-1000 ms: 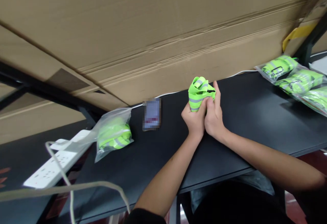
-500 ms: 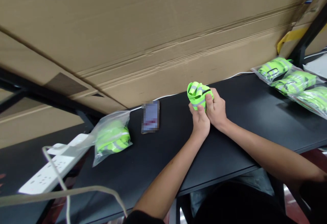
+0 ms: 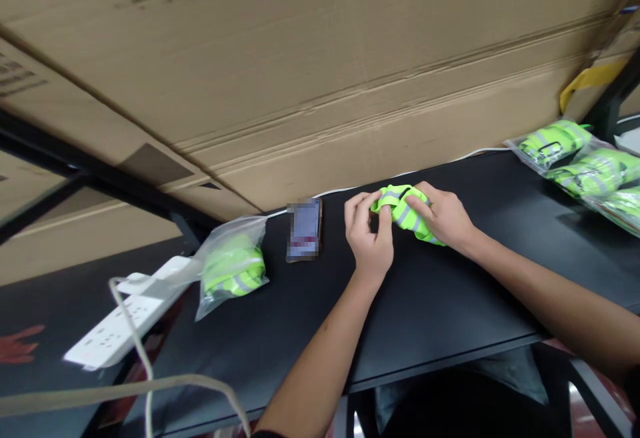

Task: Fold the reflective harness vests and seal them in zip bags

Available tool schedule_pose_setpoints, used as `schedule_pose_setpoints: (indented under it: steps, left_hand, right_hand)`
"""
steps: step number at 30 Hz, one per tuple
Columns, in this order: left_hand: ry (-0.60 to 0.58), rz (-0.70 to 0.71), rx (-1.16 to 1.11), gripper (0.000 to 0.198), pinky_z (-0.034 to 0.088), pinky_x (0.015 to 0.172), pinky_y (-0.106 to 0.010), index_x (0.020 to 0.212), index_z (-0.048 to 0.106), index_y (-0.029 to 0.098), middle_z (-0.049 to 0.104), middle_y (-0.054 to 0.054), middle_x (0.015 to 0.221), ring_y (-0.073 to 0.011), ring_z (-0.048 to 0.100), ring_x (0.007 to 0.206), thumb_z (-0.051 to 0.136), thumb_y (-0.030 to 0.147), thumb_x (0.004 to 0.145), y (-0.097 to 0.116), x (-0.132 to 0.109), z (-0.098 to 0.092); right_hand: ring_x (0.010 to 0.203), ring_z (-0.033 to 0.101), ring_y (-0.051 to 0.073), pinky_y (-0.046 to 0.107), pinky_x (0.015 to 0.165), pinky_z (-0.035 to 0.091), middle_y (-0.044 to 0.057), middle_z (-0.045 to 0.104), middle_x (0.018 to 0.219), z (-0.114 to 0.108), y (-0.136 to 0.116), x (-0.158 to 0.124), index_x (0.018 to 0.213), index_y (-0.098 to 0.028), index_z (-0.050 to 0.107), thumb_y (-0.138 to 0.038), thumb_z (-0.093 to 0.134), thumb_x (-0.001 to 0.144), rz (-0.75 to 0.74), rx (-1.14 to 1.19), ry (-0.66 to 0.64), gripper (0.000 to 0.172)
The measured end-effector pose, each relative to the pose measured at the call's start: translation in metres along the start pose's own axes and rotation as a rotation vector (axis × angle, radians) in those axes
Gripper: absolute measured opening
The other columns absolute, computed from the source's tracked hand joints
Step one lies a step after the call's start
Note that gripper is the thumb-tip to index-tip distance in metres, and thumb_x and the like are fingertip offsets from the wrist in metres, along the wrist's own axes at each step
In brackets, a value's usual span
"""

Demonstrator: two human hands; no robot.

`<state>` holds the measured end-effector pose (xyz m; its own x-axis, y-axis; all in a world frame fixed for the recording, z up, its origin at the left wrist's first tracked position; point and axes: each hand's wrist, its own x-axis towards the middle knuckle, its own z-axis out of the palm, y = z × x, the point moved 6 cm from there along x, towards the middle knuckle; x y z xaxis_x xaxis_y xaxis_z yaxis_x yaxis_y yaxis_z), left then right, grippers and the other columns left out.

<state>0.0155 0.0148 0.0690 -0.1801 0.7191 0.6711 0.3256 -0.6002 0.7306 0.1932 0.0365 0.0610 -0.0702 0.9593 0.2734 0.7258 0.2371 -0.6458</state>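
Strap (image 3: 411, 218) neon grn w/ gry stripes, desk (image 3: 445, 298) blk.

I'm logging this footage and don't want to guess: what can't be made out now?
In the head view:
- Right hand: most fingers hidden behind the neon strap bundle.
- Phone screen: contents obscured by pixelation.
- Rightmost bag: cut off by the right edge.
- Power strip: socket details too small and blurred.

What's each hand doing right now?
Left hand: fingers curled, thumb against the left end of the neon-green strap bundle.
Right hand: closed on the bundle's right part, thumb on top.
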Motion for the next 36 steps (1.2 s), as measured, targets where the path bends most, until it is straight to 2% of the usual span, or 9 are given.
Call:
schedule_pose_setpoints:
  steps: [7, 13, 17, 22, 28, 30, 32, 34, 36]
  left_hand:
    - [-0.048, -0.054, -0.202, 0.015, 0.058, 0.08, -0.031, 0.101, 0.079, 0.023, 0.069, -0.006, 0.101, -0.0176, 0.068, 0.095, 0.071, 0.03, 0.09, -0.012, 0.009, -0.002]
    - [0.016, -0.193, -0.255, 0.017, 0.06, 0.083, -0.033, 0.103, 0.08, 0.026, 0.072, -0.005, 0.104, -0.0175, 0.07, 0.096, 0.075, 0.029, 0.087, -0.022, -0.004, 0.004]
    - [0.0, -0.196, -0.216, 0.016, 0.061, 0.08, -0.032, 0.102, 0.08, 0.025, 0.074, -0.005, 0.099, -0.0178, 0.071, 0.093, 0.075, 0.027, 0.087, -0.021, -0.01, 0.01]
    - [-0.09, -0.151, -0.189, 0.017, 0.061, 0.083, -0.034, 0.102, 0.08, 0.021, 0.075, -0.008, 0.104, -0.0191, 0.071, 0.095, 0.067, 0.028, 0.093, -0.016, -0.012, 0.014]
    - [-0.235, -0.119, -0.221, 0.026, 0.058, 0.09, -0.035, 0.116, 0.074, 0.022, 0.071, -0.01, 0.116, -0.0213, 0.069, 0.107, 0.061, 0.031, 0.096, -0.012, 0.0, 0.017]
    - [-0.239, -0.178, -0.264, 0.034, 0.058, 0.089, -0.035, 0.126, 0.067, 0.023, 0.071, -0.01, 0.117, -0.0215, 0.069, 0.108, 0.061, 0.034, 0.095, -0.017, 0.006, 0.008]
    - [-0.245, -0.223, -0.227, 0.041, 0.058, 0.089, -0.036, 0.132, 0.061, 0.023, 0.071, -0.011, 0.118, -0.0221, 0.07, 0.108, 0.06, 0.038, 0.094, -0.022, 0.012, -0.012]
    - [-0.219, -0.233, -0.031, 0.038, 0.057, 0.091, -0.039, 0.127, 0.062, 0.021, 0.071, -0.011, 0.116, -0.0236, 0.07, 0.107, 0.06, 0.04, 0.093, -0.026, 0.019, -0.049]
    - [-0.107, -0.222, 0.338, 0.035, 0.054, 0.097, -0.045, 0.118, 0.066, 0.02, 0.071, -0.011, 0.114, -0.0266, 0.068, 0.107, 0.062, 0.041, 0.091, -0.029, 0.027, -0.101]
  right_hand:
    - [0.063, 0.056, 0.016, 0.029, 0.06, 0.036, 0.0, 0.062, 0.07, 0.004, 0.006, -0.003, 0.092, -0.024, 0.059, -0.064, 0.04, 0.098, 0.086, 0.117, -0.054, 0.044]
    - [0.062, 0.055, 0.016, 0.029, 0.059, 0.037, -0.001, 0.062, 0.068, 0.005, 0.008, -0.006, 0.09, -0.024, 0.059, -0.064, 0.042, 0.098, 0.123, 0.173, -0.049, 0.044]
    - [0.064, 0.056, 0.017, 0.03, 0.06, 0.038, -0.001, 0.063, 0.069, 0.004, 0.01, -0.007, 0.09, -0.025, 0.059, -0.062, 0.044, 0.097, 0.153, 0.145, -0.055, 0.041]
    - [0.064, 0.057, 0.018, 0.03, 0.061, 0.038, 0.0, 0.063, 0.069, 0.004, 0.013, -0.007, 0.087, -0.024, 0.058, -0.063, 0.044, 0.097, 0.184, 0.127, -0.048, 0.042]
    - [0.065, 0.057, 0.017, 0.029, 0.06, 0.038, 0.0, 0.062, 0.069, 0.001, 0.016, -0.004, 0.084, -0.024, 0.058, -0.064, 0.043, 0.097, 0.178, 0.144, -0.011, 0.044]
    - [0.064, 0.057, 0.017, 0.029, 0.059, 0.038, 0.0, 0.062, 0.069, 0.0, 0.016, -0.004, 0.085, -0.024, 0.059, -0.064, 0.043, 0.096, 0.161, 0.132, -0.019, 0.045]
    - [0.062, 0.057, 0.017, 0.029, 0.058, 0.038, 0.0, 0.062, 0.067, -0.002, 0.017, -0.006, 0.084, -0.023, 0.058, -0.065, 0.043, 0.096, 0.147, 0.121, -0.046, 0.046]
    - [0.059, 0.055, 0.017, 0.028, 0.056, 0.038, 0.0, 0.06, 0.064, -0.008, 0.021, -0.011, 0.081, -0.023, 0.057, -0.066, 0.043, 0.095, 0.136, 0.104, -0.075, 0.048]
    - [0.054, 0.053, 0.016, 0.028, 0.053, 0.037, -0.001, 0.056, 0.059, -0.017, 0.028, -0.015, 0.078, -0.023, 0.055, -0.067, 0.042, 0.095, 0.127, 0.073, -0.091, 0.048]
